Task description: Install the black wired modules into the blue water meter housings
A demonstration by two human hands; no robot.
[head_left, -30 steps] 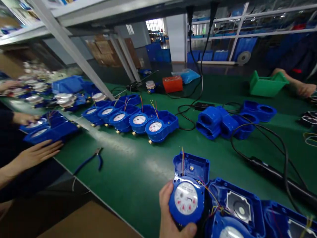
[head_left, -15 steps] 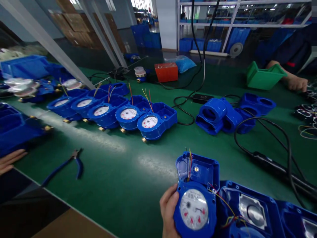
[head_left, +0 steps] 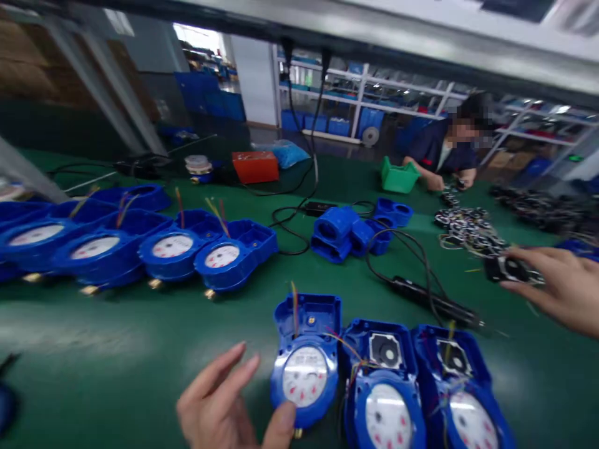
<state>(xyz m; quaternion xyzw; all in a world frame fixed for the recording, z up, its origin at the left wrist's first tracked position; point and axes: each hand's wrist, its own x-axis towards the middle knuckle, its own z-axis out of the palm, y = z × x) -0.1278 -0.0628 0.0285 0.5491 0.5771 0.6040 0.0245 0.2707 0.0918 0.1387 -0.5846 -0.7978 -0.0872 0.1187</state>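
A blue water meter with a white dial and loose coloured wires lies on the green table near the front edge. My left hand is beside it, fingers spread, thumb touching its lower rim. Two more blue meters with open compartments lie right of it. My right hand reaches out at the right edge and pinches a small black part between its fingers.
A row of blue meters runs along the left. Blue housings and black cables lie mid-table, with a pile of small black parts beyond. An orange box and green bin stand further back, where a person leans over the table.
The view swung right. My left hand let go of the meter, which now lies on the table. My right hand came into view holding a small black part.
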